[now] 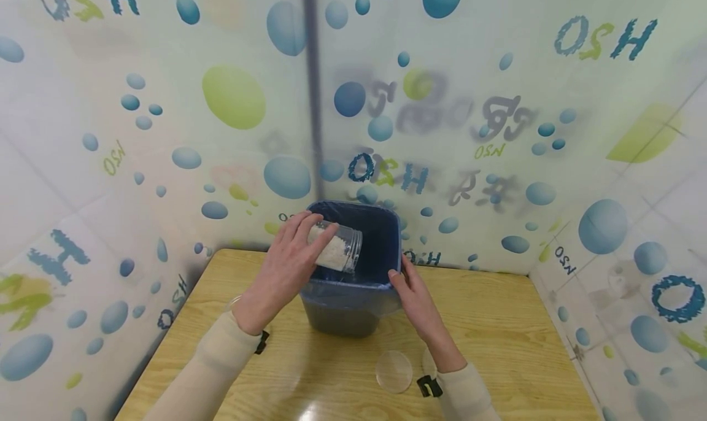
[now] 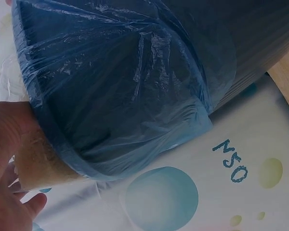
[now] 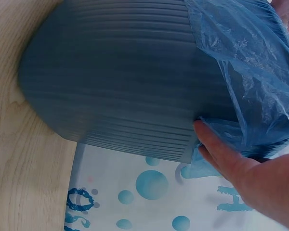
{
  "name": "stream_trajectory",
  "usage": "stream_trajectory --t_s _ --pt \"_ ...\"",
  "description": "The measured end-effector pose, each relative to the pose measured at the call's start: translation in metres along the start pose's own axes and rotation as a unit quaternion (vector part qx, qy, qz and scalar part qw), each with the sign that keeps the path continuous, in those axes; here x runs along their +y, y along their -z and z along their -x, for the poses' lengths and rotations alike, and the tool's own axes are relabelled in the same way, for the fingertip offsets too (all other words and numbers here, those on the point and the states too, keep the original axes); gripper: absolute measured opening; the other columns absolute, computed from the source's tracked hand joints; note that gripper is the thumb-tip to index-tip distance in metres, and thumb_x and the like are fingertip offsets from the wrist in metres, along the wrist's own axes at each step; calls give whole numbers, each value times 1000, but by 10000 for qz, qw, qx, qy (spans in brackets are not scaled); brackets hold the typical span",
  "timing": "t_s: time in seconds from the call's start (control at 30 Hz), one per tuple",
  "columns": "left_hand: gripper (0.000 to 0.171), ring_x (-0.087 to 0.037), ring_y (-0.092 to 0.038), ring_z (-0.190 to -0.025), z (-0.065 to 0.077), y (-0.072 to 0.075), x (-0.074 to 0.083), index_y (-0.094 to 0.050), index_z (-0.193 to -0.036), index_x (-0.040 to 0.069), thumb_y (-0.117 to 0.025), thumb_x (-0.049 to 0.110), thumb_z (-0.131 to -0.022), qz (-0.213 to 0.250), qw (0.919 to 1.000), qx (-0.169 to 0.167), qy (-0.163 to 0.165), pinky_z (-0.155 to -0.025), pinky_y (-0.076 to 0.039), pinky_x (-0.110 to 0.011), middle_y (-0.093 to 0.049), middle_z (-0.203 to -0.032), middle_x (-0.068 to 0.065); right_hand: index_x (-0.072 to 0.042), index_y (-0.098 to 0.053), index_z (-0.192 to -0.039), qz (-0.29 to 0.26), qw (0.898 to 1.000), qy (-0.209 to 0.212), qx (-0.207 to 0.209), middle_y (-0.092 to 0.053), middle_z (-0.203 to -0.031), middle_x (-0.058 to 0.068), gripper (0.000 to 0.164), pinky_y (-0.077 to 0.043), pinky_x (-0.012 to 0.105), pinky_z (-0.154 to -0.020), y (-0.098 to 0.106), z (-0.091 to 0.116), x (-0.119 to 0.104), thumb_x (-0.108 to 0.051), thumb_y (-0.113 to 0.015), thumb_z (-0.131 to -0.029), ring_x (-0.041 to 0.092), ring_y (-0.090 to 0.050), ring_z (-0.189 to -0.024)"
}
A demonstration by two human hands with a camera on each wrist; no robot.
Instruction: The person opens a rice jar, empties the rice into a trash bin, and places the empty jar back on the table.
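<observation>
My left hand (image 1: 284, 264) grips a clear jar (image 1: 336, 249) part-filled with white, grainy contents. The jar lies tipped on its side over the mouth of a blue trash bin (image 1: 345, 315), its open end pointing right. A thin blue plastic bag (image 2: 111, 86) lines the bin and folds over its rim. In the left wrist view the liner and rim hide part of the jar. With the thumb at the rim and fingers along the outer wall, my right hand (image 1: 420, 307) holds the bin's right side. The bin stands upright on the table.
A clear round disc (image 1: 394, 372) lies on the wooden table (image 1: 486, 329) in front of the bin. Another round clear piece (image 1: 428, 363) is partly hidden by my right wrist. A wall covering (image 1: 475, 212) printed with bubbles and letters rises close behind the bin.
</observation>
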State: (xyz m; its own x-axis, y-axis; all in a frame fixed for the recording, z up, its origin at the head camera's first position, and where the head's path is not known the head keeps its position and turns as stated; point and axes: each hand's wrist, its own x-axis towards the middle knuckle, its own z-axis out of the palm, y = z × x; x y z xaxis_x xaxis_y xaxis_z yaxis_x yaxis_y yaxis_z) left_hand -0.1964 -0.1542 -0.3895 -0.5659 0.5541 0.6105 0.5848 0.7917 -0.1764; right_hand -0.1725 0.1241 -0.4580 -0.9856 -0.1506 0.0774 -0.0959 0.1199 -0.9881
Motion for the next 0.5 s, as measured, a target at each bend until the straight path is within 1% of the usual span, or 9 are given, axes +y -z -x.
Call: stream_trajectory --t_s 0.2,0.33,0.5 --pt "73 -43 -42 -137 0 -1 0 -56 -146 13 -79 -6 -80 -24 9999 108 -36 -113 -40 -55 -50 -142 -22 -4 -18 -165 18 10000 -32 30 -19 -170 17 65 -24 56 -121 0 -1 0 -30 -46 -112 36 -22 -155" --pt "69 -43 -42 -138 0 -1 0 -56 -146 14 -75 -7 -83 5 10000 73 -23 -113 -40 -55 -50 -143 -22 -4 -20 -164 46 10000 12 21 -21 -169 18 64 -25 56 -121 -1 0 -1 -30 -46 -112 36 -24 -154" --pt "69 -43 -41 -139 0 -1 0 -56 -147 14 -74 -7 -84 32 10000 61 4 -113 -40 -56 -50 -143 -22 -4 -20 -164 80 10000 42 18 -22 -169 19 65 -25 57 -121 -1 1 -2 -32 -46 -112 37 -25 -154"
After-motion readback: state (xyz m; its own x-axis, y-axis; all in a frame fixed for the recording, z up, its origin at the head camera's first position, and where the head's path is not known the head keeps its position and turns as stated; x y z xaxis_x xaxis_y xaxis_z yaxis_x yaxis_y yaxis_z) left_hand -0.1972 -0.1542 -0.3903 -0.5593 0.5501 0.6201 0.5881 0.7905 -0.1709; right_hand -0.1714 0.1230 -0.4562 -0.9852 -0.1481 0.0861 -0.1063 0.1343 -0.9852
